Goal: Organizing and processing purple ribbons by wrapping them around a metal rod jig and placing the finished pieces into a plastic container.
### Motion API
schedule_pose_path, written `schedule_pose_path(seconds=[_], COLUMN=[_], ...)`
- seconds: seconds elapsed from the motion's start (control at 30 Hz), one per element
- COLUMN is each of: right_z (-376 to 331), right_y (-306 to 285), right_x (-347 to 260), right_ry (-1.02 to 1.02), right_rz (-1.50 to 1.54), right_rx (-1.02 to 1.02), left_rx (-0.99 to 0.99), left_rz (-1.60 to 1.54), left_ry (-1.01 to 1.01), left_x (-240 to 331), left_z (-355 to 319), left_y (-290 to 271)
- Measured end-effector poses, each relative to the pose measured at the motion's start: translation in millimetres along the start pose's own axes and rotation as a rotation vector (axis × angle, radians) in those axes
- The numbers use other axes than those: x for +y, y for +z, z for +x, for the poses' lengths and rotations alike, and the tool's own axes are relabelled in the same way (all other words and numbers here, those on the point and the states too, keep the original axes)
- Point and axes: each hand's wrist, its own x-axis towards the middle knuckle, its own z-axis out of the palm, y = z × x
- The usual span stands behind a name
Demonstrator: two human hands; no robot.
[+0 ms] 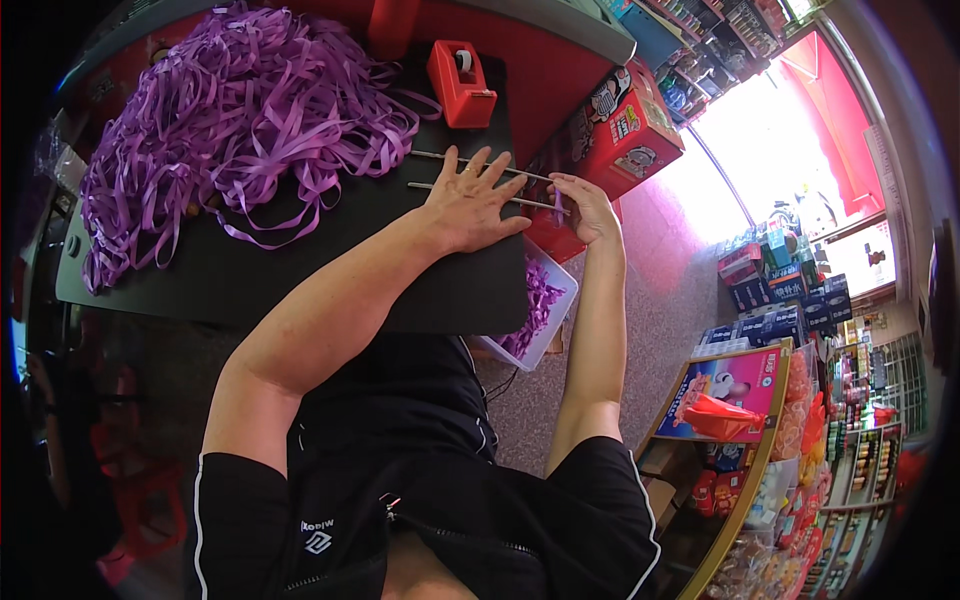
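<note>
The left hand lies open, flat on two thin metal rods beside the purple ribbon heap; the right hand pinches a light, limp ribbon strip near the rods' ends.

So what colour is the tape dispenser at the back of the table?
Red, seen in the head view: the tape dispenser stands on the black table.

A shop; packed goods shelves, a snack rack, open street front.
</note>
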Motion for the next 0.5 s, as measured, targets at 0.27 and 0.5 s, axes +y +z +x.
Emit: schedule_pose_path(seconds=[0.27, 0.5], right_z=[-26.4, -29.0], right_y=[-12.9, -26.4], right_x=[-7.7, -0.4], right_ry=[0.147, 0.079], right_rz=[-0.283, -0.195], right_rx=[-0.065, -0.044], left_rx=[0.009, 0.013], left_rz=[0.006, 0.013], left_ry=[0.0, 0.009], left_x=[-0.1, -2.3], left_z=[0.6, 1.6], left_y=[0.5, 2.9])
